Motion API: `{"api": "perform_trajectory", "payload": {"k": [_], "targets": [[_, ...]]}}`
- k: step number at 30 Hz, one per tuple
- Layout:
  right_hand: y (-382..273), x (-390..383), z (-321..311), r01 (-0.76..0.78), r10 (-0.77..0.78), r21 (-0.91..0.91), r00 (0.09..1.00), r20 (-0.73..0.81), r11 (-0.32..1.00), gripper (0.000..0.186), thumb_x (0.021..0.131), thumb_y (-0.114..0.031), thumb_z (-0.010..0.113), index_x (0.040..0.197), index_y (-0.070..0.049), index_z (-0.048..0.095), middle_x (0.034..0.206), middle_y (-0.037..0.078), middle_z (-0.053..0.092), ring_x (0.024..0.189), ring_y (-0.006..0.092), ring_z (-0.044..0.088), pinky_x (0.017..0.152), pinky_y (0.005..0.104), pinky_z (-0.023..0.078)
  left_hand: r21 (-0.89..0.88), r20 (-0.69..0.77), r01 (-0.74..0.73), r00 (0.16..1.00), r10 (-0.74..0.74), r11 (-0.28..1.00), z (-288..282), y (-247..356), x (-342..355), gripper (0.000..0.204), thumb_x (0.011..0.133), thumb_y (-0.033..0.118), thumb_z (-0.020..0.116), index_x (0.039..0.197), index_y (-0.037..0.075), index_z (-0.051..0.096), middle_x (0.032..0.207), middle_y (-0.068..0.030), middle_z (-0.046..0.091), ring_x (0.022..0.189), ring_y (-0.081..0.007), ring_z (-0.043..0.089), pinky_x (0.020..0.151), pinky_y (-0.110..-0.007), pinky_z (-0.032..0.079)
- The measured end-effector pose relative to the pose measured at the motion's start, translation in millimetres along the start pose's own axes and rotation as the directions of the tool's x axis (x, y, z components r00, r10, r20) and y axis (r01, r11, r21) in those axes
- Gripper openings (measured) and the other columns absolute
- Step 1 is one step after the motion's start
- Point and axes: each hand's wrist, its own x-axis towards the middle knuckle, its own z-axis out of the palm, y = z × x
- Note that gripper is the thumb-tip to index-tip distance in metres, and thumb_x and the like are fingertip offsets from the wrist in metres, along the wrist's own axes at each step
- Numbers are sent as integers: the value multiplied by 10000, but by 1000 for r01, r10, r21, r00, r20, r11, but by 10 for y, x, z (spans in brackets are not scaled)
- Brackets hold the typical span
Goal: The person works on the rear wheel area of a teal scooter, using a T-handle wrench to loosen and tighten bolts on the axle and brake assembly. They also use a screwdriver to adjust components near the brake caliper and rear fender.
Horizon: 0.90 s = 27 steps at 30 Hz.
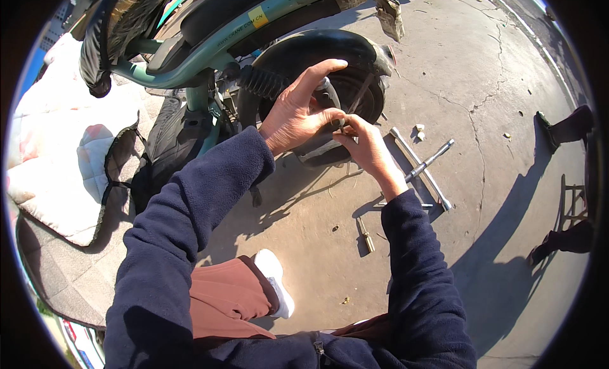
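Observation:
A teal two-wheeled vehicle's frame [219, 48] runs across the top, with a black shock spring [260, 83] beside a black wheel [304, 45]. My left hand [295, 112] is at the wheel's hub area, index finger raised, thumb bent toward my right hand [368, 147]. The tips of both hands meet around a small dark part there, too hidden to make out, beside a silver curved piece. On the concrete to the right of my hands lie a cross-shaped wrench [438, 153] and, lower, a screwdriver [368, 241].
A padded quilted cover [57, 159] hangs at the left. Small pale pieces [420, 131] and other bits lie on the cracked ground [482, 96]. Another person's legs [564, 125] are at the far right beside a small stool [574, 197]. My white shoe [276, 283] is below.

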Motion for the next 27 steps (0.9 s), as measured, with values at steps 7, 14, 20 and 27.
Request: {"api": "perform_trajectory", "payload": {"k": [7,14,20,27], "targets": [[-23,-15,307,-142,85,-130,927,-366,981,286,732,-68,787,845,-9,531,725,69,560,664,165,603,613,287,510,613,-68,-51,991,117,789,-156,19,76,551,799,573,661,980,79,498,761,-102,589,682,-251,649,597,-323,541],[-11,-53,396,-64,-13,-158,894,-447,985,239,723,-75,788,781,0,570,738,93,579,624,183,590,600,295,493,-40,211,-121,969,127,992,-341,-68,-39,515,858,162,662,1323,135,442,1274,-131,498,1158,-268,538,984,-378,460],[-27,-60,215,-21,-42,-224,962,-271,974,130,801,-32,695,914,4,643,802,131,658,749,237,668,684,312,501,-211,246,-146,949,197,967,-350,-160,50,514,857,13,608,1329,164,469,1349,-91,467,1243,-265,482,1045,-402,425],[-139,-20,255,-43,9,-187,983,-183,981,176,854,-7,636,1029,-7,651,829,105,679,850,233,688,732,305,512,-98,191,-232,950,247,968,-492,-124,111,258,825,69,685,1079,71,643,1013,-105,627,963,-212,613,841,-327,514]]}}
